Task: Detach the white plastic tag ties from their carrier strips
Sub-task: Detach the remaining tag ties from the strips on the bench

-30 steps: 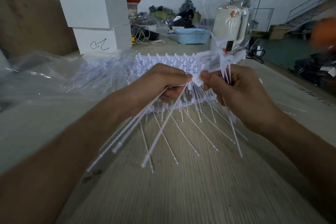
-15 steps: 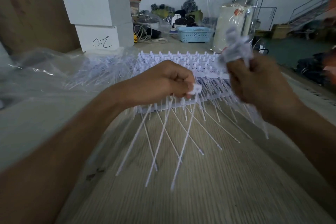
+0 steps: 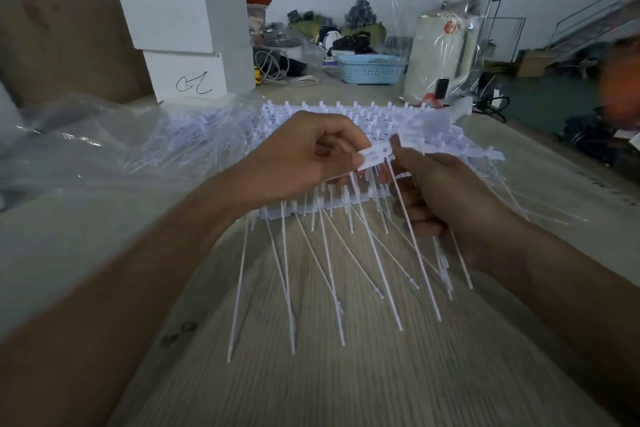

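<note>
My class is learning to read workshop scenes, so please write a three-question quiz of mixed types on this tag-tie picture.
1. True or false: the left hand is empty.
2. Which hand holds a bundle of loose ties with tails hanging down? A left, B right, C neither.
3. Fill in: the blue basket sits beyond the stack of carrier strips, right of two stacked white ____.

Key: 1 false, it pinches a tag tie. 2 B, the right hand. 3 boxes.

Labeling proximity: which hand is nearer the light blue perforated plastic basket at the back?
Right. The right hand sits below the light blue perforated plastic basket, slightly to its right; the left hand is farther off, lower-left.
</note>
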Demonstrator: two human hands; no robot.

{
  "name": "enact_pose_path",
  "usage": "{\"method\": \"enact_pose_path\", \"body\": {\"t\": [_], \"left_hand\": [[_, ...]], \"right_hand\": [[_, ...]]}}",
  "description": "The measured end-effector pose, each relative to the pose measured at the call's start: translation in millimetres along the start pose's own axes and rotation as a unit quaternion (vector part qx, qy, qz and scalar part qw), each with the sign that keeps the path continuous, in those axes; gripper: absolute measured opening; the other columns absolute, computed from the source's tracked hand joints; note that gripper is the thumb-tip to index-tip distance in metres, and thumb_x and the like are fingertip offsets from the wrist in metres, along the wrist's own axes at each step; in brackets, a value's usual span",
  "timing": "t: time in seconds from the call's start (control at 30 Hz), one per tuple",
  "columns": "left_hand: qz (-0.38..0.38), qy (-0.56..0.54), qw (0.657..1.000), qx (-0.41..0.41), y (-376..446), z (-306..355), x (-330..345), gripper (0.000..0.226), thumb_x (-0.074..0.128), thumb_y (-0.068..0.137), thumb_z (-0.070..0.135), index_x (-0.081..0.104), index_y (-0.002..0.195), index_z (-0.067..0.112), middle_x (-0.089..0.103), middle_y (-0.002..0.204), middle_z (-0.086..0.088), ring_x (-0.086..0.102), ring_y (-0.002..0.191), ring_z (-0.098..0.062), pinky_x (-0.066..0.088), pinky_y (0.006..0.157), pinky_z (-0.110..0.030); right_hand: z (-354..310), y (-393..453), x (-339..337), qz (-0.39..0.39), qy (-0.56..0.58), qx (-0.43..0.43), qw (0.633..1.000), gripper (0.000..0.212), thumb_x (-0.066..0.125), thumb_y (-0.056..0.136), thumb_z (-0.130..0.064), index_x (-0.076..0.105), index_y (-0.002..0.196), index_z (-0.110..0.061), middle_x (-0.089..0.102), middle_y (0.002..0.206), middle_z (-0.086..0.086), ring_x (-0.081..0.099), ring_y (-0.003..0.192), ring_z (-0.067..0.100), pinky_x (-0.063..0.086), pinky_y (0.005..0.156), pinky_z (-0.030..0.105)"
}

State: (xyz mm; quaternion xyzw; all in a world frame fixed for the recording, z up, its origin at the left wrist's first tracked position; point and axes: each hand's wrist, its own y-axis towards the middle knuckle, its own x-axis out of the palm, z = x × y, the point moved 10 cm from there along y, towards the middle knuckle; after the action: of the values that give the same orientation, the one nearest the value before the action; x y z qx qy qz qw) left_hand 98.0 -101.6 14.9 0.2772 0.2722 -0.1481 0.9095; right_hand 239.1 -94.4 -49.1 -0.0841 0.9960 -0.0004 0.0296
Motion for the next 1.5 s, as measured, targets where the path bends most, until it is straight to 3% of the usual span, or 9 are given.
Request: {"method": "enact_pose_path", "body": {"t": [0.23,0.37,0.53,0.67,0.83,1.0,1.13,1.33,1.5], "left_hand": [[0.089,-0.031,0.996,0.001,1.8,-4.9,-9.7,0.011,0.063,0.097,0.01,0.058,0.093,0.002,0.062,0.066,-0.027,0.058,0.051,-0.019,0.048,0.053,-0.023],[0.102,-0.003,0.995,-0.015,2.6,-8.0,-10.6,0.017,0.058,0.101,0.018,0.06,0.087,0.009,0.073,0.076,-0.004,0.072,0.064,-0.014,0.052,0.056,-0.019],[0.12,0.012,0.992,-0.039,1.2,-12.5,-12.9,0.033,0.048,0.106,0.027,0.049,0.083,0.002,0.062,0.083,-0.015,0.063,0.062,-0.001,0.057,0.06,-0.037],[0.137,0.075,0.987,-0.034,0.4,-9.4,-18.9,0.04,0.047,0.106,0.033,0.05,0.074,0.009,0.054,0.071,-0.012,0.066,0.06,-0.023,0.051,0.059,-0.032],[0.076,0.072,0.993,-0.046,1.9,-14.3,-10.3,0.027,0.056,0.102,0.029,0.065,0.086,0.009,0.063,0.058,0.004,0.054,0.05,-0.009,0.045,0.055,-0.021],[0.086,0.029,0.995,-0.032,2.5,-3.7,-7.9,0.031,0.056,0.102,0.024,0.06,0.076,0.007,0.049,0.059,-0.001,0.049,0.061,-0.015,0.056,0.083,-0.055],[0.08,-0.06,0.993,-0.07,1.2,-9.5,-7.3,0.039,0.057,0.101,0.015,0.047,0.072,-0.009,0.033,0.057,0.003,0.036,0.048,-0.005,0.04,0.05,-0.018],[-0.025,-0.223,0.969,-0.106,-4.0,-12.3,5.6,0.014,0.06,0.078,0.017,0.058,0.069,0.007,0.03,0.046,0.006,0.019,0.039,-0.008,0.01,0.049,-0.021],[-0.089,-0.193,0.97,-0.114,-8.2,-14.9,12.5,0.011,0.058,0.081,0.017,0.054,0.073,0.01,0.032,0.047,0.009,0.02,0.041,-0.005,0.014,0.044,-0.017]], "right_hand": [[-2.3,0.9,10.0,-0.054,0.019,-0.036,0.998,0.035,0.069,0.09,-0.044,0.071,0.079,-0.012,0.028,0.053,-0.003,0.028,0.039,0.009,0.023,0.037,0.019],[-5.5,1.0,5.0,-0.022,0.034,-0.063,0.997,0.031,0.063,0.097,-0.034,0.073,0.077,-0.011,0.035,0.046,-0.007,0.03,0.039,0.008,0.023,0.038,0.021],[-13.3,-4.9,9.2,0.003,-0.014,-0.108,0.994,0.032,0.062,0.098,-0.035,0.074,0.081,-0.01,0.031,0.045,-0.002,0.027,0.041,0.013,0.024,0.038,0.018],[-16.7,-6.8,5.5,0.012,-0.004,-0.114,0.993,0.034,0.061,0.098,-0.036,0.074,0.085,-0.008,0.031,0.046,-0.005,0.028,0.043,0.013,0.025,0.04,0.019],[-10.5,-4.2,3.9,-0.005,0.081,-0.082,0.993,0.027,0.065,0.096,-0.036,0.078,0.087,-0.013,0.032,0.052,-0.006,0.029,0.041,0.009,0.026,0.038,0.019],[-12.6,-5.4,6.8,-0.023,0.104,-0.101,0.989,0.022,0.067,0.094,-0.032,0.079,0.084,-0.016,0.026,0.06,-0.001,0.024,0.047,0.011,0.025,0.039,0.02],[-35.9,-15.5,1.1,0.016,0.011,-0.207,0.978,0.022,0.066,0.096,-0.028,0.076,0.086,-0.011,0.032,0.047,-0.005,0.025,0.041,0.013,0.025,0.043,0.021],[-55.6,-30.6,11.5,-0.047,-0.035,-0.266,0.962,0.032,0.065,0.087,-0.034,0.07,0.082,-0.002,0.034,0.049,0.0,0.026,0.04,0.014,0.024,0.044,0.024],[-70.2,-42.6,22.4,-0.081,-0.163,-0.334,0.925,0.034,0.059,0.092,-0.031,0.067,0.06,-0.041,0.032,0.049,0.01,0.03,0.041,0.011,0.028,0.047,0.024]]}}
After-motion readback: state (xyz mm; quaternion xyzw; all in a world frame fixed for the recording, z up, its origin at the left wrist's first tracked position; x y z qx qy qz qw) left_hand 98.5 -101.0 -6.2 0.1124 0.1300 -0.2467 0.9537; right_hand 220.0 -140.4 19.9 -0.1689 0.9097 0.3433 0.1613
